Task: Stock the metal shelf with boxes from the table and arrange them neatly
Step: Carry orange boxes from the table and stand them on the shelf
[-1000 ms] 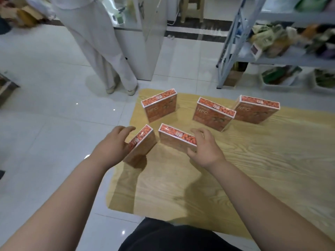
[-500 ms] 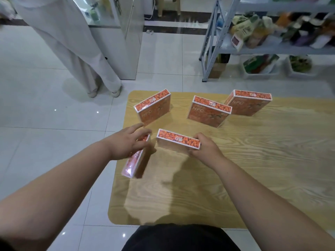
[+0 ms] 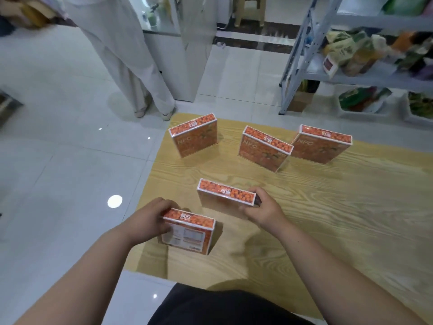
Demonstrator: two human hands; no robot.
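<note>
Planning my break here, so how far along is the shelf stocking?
Barely started. Done: nothing visible; no orange box shows on the metal shelf, which holds other goods. In hand: the left hand grips the nearest box, the right hand grips the second box. Left: the far-left box, middle box and far-right box stand on the table, so all five need shelving and arranging.

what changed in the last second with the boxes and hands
The left hand took hold of the nearest orange cardboard box, swung it round and drew it toward the person; its white printed panel now faces the camera. The right hand closed on the right end of the second orange box, which hardly moved. The three far orange boxes stayed standing on the wooden table.
</note>
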